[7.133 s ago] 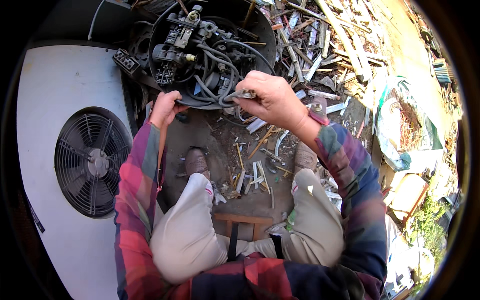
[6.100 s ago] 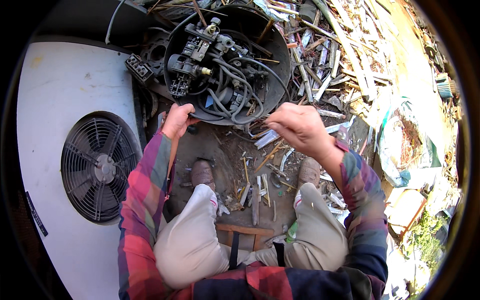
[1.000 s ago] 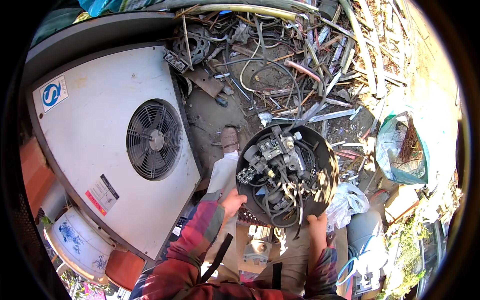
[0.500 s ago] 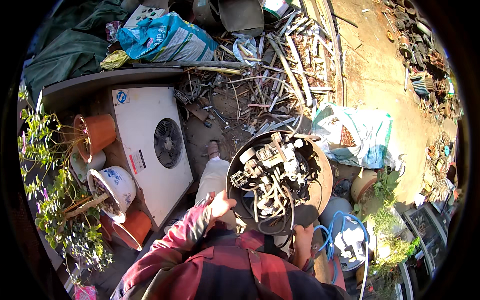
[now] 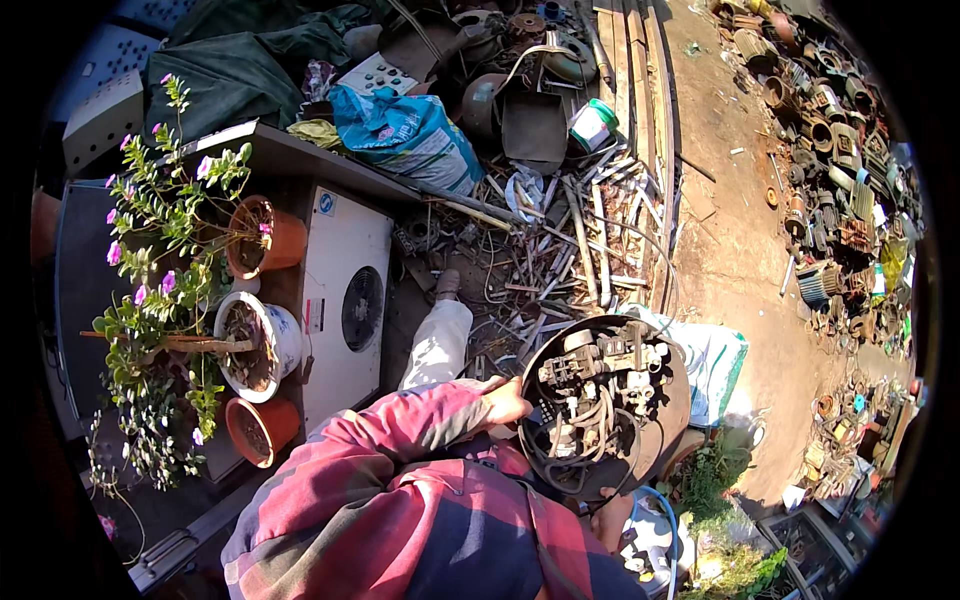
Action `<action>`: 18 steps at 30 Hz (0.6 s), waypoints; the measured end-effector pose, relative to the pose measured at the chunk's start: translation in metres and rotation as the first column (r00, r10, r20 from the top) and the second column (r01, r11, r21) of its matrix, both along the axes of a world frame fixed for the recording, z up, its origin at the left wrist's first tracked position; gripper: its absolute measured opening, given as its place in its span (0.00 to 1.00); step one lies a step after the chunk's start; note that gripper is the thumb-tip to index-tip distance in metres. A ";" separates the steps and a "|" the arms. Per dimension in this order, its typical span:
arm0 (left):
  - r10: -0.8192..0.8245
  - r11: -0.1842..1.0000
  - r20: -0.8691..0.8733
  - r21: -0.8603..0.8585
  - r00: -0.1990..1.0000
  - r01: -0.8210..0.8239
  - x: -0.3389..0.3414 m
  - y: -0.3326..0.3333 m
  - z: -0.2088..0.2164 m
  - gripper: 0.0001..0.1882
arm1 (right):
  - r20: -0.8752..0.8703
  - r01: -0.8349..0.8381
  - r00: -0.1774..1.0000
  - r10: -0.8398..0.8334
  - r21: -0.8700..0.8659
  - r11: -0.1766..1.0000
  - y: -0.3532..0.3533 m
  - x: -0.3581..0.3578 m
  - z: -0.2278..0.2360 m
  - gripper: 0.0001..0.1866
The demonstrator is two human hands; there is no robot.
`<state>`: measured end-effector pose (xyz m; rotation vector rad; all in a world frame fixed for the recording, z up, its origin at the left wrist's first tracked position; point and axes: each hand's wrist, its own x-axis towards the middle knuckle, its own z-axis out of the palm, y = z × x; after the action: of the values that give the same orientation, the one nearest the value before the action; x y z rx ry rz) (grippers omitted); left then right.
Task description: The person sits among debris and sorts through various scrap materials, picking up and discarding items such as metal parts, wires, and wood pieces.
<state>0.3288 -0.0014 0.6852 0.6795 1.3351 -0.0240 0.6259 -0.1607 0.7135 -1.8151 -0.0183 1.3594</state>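
One dark round tub (image 5: 674,412) of metal fittings (image 5: 618,358) and grey hoses (image 5: 598,420), held before your right side: your left hand (image 5: 508,400) grasps its left edge, your right hand (image 5: 610,518) its near edge, underside fingers hidden; apparent step, carrying; next move likely calls for level, even support at both edges.

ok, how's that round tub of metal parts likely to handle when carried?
Probably heavy: bulky metal parts crowd the tub. They may slide or spill if it tilts, as no lid covers them. The curled hoses look floppy.
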 end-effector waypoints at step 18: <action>0.403 0.904 -0.164 -0.081 0.900 -0.419 -0.234 0.241 -0.183 0.16 | 0.011 -0.467 0.879 0.477 -0.182 0.865 0.414 -0.222 -0.138 0.08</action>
<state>0.0946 0.2395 0.5025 0.2904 1.5832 0.1955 0.4039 0.2528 0.5752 -2.0835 -0.4134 1.6885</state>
